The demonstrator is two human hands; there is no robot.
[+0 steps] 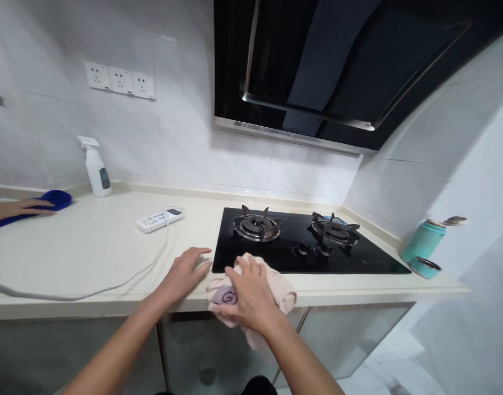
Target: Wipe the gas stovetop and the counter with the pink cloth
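My right hand [251, 293] is closed on a pale pink cloth [282, 285] with a purple patch, bunched at the counter's front edge. The cloth overlaps the near edge of the black gas stove [292, 260], and part of it hangs down over the cabinet front. Just left of the stove, my left hand [188, 271] is at the counter [90, 241], fingers apart and holding nothing. Two burners, a left burner [256, 227] and a right burner [334, 229], stand behind two control knobs [313, 249].
At far left another person's hand [33, 207] rests on a blue cloth [57, 199]. A white spray bottle [97, 170] stands by the wall; a white power strip [158, 220] trails its cord along the counter. A teal canister [423, 241] and its lid [426, 267] sit right. A range hood [317, 66] overhangs.
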